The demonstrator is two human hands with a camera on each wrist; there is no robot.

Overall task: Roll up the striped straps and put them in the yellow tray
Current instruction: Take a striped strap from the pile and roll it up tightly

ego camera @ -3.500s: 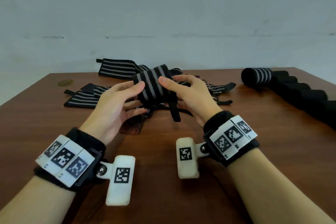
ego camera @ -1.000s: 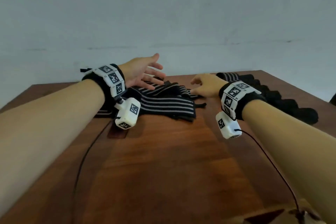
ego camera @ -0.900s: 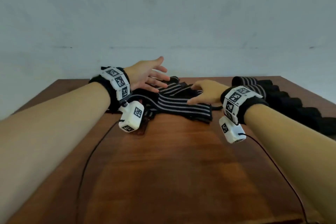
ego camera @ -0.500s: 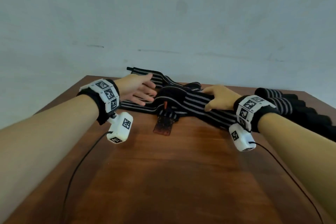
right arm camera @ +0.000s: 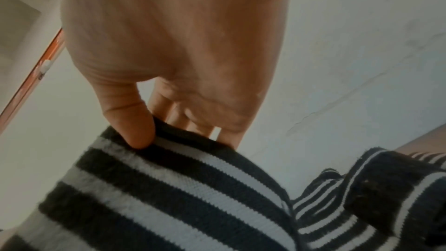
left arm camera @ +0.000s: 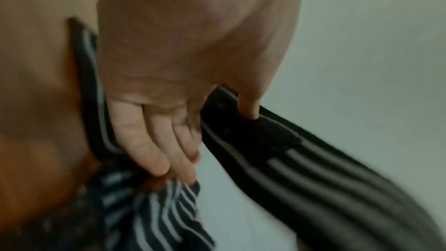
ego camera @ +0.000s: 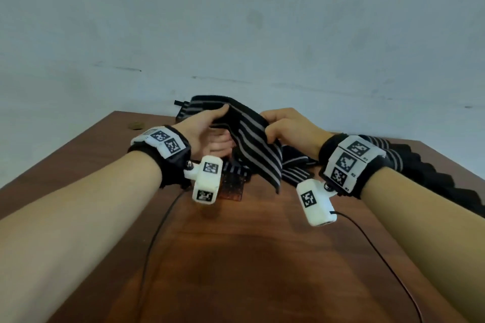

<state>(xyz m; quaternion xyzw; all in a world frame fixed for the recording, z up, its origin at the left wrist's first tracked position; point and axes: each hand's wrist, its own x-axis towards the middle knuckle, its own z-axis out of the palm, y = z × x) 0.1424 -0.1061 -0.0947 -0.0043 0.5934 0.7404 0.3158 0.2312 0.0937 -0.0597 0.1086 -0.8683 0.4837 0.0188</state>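
Black elastic fabric with grey stripes makes the long flat strap (ego camera: pixel 252 144) that both hands hold up above the brown wooden surface (ego camera: pixel 252 257). The strap is not rolled. Its long axis, the same way as the stripes run, goes from the far left, high near the wall, down to the near right, and its free end hangs toward the surface in front of the person.

The left hand (ego camera: pixel 203 130) grips the upper far part of the strap: in the left wrist view the thumb (left arm camera: pixel 248 108) presses on top of the band and the other fingers (left arm camera: pixel 149 146) are bent under it. The right hand (ego camera: pixel 291 131) pinches one long edge of the same strap; in the right wrist view the thumb (right arm camera: pixel 135 127) lies on the striped face and the fingers are curled behind the edge. Both hands are closed on the fabric, not relaxed.

Under the hands more unrolled striped straps (ego camera: pixel 294 169) lie in a loose heap on the surface, near the far edge. At the right side a row of dark rolled straps (ego camera: pixel 430 173) lies on the surface. A yellow tray cannot be made out in these views. A thin black cable (ego camera: pixel 154 238) runs over the surface from the left wrist device.
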